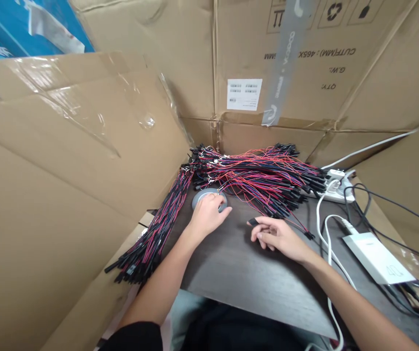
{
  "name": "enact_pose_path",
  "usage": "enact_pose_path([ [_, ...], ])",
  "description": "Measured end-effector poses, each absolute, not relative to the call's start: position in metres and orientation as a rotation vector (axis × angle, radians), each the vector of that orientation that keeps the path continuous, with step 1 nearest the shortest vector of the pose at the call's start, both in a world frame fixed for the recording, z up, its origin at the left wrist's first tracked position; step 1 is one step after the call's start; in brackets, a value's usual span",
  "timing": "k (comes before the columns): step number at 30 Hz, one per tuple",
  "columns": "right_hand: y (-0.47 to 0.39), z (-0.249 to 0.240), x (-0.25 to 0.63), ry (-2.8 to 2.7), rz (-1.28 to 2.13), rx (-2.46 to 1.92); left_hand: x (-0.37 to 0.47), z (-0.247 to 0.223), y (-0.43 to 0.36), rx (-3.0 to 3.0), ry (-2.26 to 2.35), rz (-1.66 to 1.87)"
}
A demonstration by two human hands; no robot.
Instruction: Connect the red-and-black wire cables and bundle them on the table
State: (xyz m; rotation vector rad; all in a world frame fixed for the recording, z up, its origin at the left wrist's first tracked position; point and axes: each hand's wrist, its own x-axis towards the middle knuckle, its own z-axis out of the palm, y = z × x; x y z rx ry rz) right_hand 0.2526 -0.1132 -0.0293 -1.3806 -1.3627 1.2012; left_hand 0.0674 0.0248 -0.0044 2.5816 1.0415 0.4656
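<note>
My left hand rests over a round grey dish near the left end of the wires. Its thumb stands apart from the bent fingers, and the fingertips are partly hidden, so what they touch inside the dish does not show. Thin wire ends with a pale tip lie just beyond this hand. To the right, my right hand hovers over or rests on the dark tabletop, its fingers loosely curled and the index finger reaching forward. A black piece covers that fingertip. No wire shows in this hand.
Large bundles of red and black wires are heaped at the back, another bundle along the left. A power strip, white cables and a white power bank lie right. Cardboard walls enclose the table.
</note>
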Motion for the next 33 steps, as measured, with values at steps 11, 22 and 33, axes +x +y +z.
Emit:
enact_pose_path([
  [11,-0.115,-0.035,0.243,-1.354,1.189,-1.293,0.080,-0.017,0.006,2.412,0.510,0.552],
  [22,-0.116,-0.031,0.240,-1.457,1.168,-1.354,0.082,-0.018,-0.003,2.362,0.451,0.582],
  [33,-0.111,-0.025,0.240,-1.481,1.047,-1.453,0.082,-0.017,-0.009,2.453,0.397,0.544],
])
